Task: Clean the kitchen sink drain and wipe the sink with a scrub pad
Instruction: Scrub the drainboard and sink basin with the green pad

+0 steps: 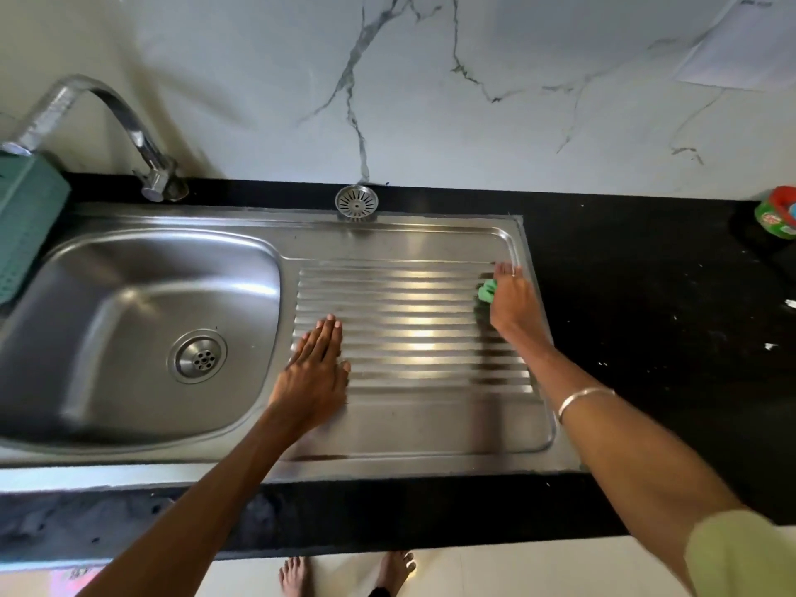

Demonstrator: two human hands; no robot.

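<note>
A steel sink (129, 295) has its bowl on the left and a ribbed drainboard (413, 338) on the right. The drain (198, 357) sits in the bowl's floor with no strainer in it. A round metal strainer basket (356, 202) rests on the counter behind the sink's back rim. My right hand (510, 301) presses a green scrub pad (487, 291) onto the drainboard's far right end. Fingers together, my left hand (316, 368) lies flat and empty on the drainboard's left part.
A curved tap (129, 122) rises behind the bowl. A teal basket (26, 226) hangs at the far left. On the black counter (646, 295), a round red and green container (777, 213) stands at the right edge. A marble wall runs behind.
</note>
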